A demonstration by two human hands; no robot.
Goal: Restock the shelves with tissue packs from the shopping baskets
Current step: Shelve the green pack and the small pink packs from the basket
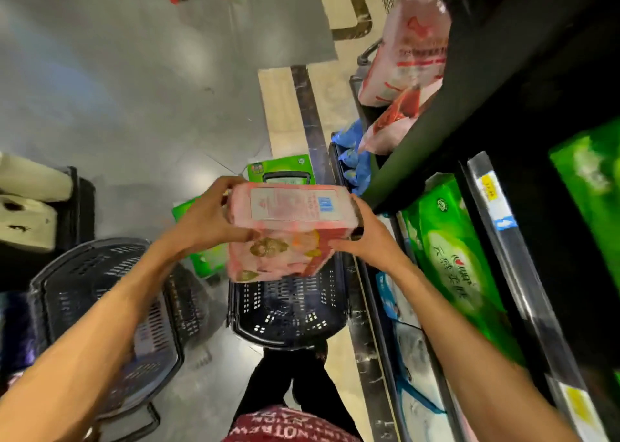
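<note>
A pink tissue pack with a white label and blue barcode hangs in the air above a black shopping basket. My left hand grips its left end, fingers curled over the top edge. My right hand holds its right end, thumb on the near face. Green tissue packs lie in the far part of that basket and beside it. On my right stands the black shelf unit, with green packs and white-blue packs on its lower levels.
A second black basket stands on the grey floor at my left. Pink-white packs and blue packs sit in baskets further along the shelf foot. White items rest on a dark stand at far left.
</note>
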